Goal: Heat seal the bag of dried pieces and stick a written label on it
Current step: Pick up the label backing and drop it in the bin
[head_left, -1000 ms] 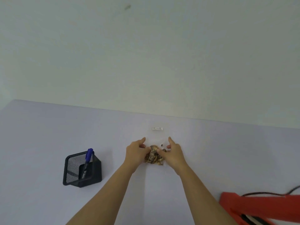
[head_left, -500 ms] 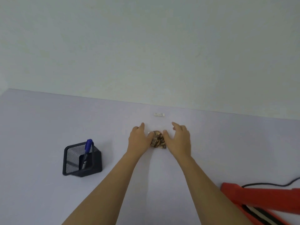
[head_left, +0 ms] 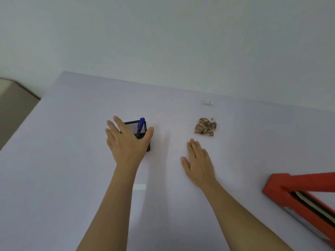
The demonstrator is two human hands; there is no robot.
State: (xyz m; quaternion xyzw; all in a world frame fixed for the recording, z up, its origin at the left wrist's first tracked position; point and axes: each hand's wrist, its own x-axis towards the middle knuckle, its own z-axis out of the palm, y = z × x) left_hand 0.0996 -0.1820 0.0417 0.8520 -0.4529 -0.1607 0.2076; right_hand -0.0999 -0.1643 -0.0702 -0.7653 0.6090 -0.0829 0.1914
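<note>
Mostly pale lilac table (head_left: 72,178), bare white wall (head_left: 163,42)

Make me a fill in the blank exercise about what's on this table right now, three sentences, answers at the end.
1. The blue pen stands in a black mesh ____.
2. The hand reaching toward that pen is the ____ hand.
3. The right hand lies flat, near the bag of dried pieces but not ____ it.

Missing words: holder; left; touching
</note>
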